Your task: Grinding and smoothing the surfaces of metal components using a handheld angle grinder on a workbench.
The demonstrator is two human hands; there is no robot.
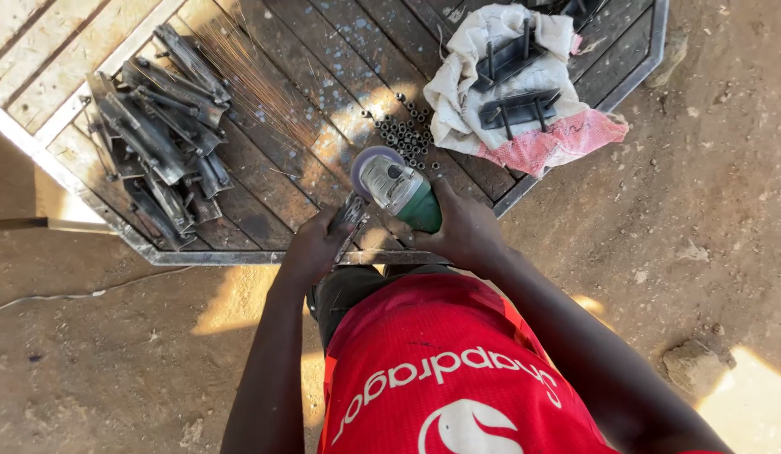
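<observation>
Two hands: right hand (464, 229) grips angle grinder (400, 190); left hand (310, 250) pins metal piece (350, 213).

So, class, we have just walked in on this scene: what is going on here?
A person in a red shirt bends over a low metal-framed wooden platform. The right hand grips a green angle grinder, whose disc meets a small metal bracket that the left hand steadies at the platform's edge. Sparks stream away toward the far side. A pile of similar brackets lies to the left, loose nuts sit just beyond the grinder, and two more brackets rest on a white and pink sack.
</observation>
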